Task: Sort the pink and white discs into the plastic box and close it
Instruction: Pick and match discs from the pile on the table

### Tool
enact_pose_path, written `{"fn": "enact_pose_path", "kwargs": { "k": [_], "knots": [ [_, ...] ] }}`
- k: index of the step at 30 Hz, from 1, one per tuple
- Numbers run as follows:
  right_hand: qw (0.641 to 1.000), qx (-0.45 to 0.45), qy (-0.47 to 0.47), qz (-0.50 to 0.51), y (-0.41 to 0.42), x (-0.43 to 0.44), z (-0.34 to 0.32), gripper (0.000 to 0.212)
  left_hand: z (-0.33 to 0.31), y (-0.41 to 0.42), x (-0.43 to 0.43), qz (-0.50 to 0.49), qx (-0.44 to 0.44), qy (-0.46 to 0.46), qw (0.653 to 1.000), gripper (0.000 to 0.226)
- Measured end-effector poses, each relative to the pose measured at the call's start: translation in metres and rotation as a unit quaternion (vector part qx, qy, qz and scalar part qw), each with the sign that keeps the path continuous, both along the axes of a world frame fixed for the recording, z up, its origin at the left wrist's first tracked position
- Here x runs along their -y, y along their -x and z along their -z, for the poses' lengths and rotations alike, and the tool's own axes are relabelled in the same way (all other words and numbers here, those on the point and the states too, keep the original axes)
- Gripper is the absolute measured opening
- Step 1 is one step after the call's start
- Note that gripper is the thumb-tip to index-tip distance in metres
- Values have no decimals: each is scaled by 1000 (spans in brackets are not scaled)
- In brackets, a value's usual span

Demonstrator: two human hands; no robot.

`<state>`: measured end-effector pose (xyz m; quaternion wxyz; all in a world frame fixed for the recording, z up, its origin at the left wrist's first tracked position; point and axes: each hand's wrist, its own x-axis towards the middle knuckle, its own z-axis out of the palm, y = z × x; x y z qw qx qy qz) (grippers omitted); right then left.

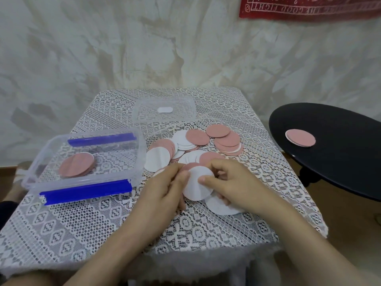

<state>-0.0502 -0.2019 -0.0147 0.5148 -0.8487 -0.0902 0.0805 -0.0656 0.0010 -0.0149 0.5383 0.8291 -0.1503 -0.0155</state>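
Disc: white disc (199,185), thin, light, likely bendy and slippery.
Grip: my left hand (165,183) and right hand (228,182) pinch its opposite edges.
Place: beside the disc pile (206,141), right of the open plastic box (141,153).

Wall (103,48): pale, mottled cream and grey, seen across the rear. Red banner (309,7): hung at upper right, white lettering shown upside down. Table (82,234): covered with white lace cloth. Round black side table (340,166): set at right. Floor (340,219): brown, glimpsed beneath it.
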Motion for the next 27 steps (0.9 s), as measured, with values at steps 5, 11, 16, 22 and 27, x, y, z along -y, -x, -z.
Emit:
{"fn": "enact_pose_path", "kwargs": {
  "k": [5,11,16,22,27],
  "knots": [
    [1000,10,-6,8,0,1,0,23,-2,0,-4,-5,-27,-4,1000,15],
    [965,56,233,104,-19,22,-7,40,0,-3,-12,-31,-23,-38,999,20],
    [959,17,271,86,-30,24,-11,46,0,-6,-10,-42,-27,-35,998,25],
    [979,53,156,122,-41,31,-3,24,-2,-6,-9,-35,-38,-16,999,29],
    [997,17,-10,73,-29,32,-15,22,0,-4,-13,-40,-31,-9,999,28]
  ]
}}
